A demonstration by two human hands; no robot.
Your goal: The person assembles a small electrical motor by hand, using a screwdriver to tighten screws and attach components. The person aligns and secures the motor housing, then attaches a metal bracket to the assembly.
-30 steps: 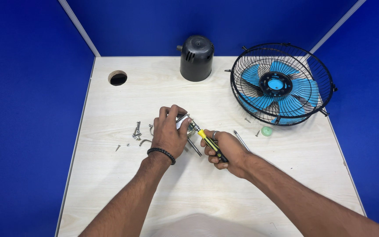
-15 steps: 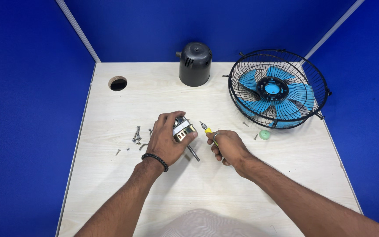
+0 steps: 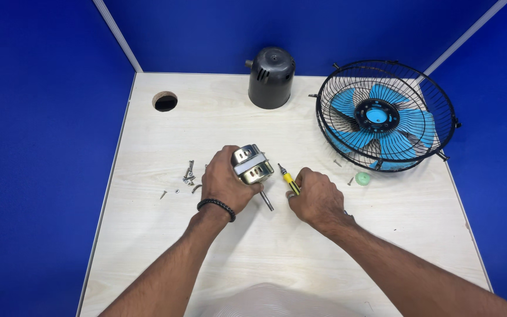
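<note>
Two bare hands work at the middle of a pale wooden tabletop (image 3: 148,252) walled in by blue panels. The left hand (image 3: 224,183), a black beaded band at its wrist, has its fingers wrapped over a small metal motor (image 3: 250,164), whose thin shaft (image 3: 266,200) slants down to touch the tabletop just right of the motor. The right hand (image 3: 317,198), a little to the right of the motor, is closed around a yellow-handled screwdriver (image 3: 287,178), its tip pointing up toward the motor but apart from it. The motor looks to be a dense, rigid piece of metal, probably heavy for its bulk and smooth enough to slip; the ribbed band round its middle seems the surest place to hold it, not the thin shaft. Left of the motor lie loose screws (image 3: 188,174); behind it stands a black domed cover (image 3: 271,77); to its far right a black wire cage holds a blue-bladed fan (image 3: 385,116), with a small green cap (image 3: 362,178) just below that. A round hole (image 3: 165,101) opens in the tabletop far left of the cover. Most of the screwdriver's handle is buried in the right palm, the motor's near side is hidden by the left fingers, and the smallest bits among the screws are too fine to identify.
</note>
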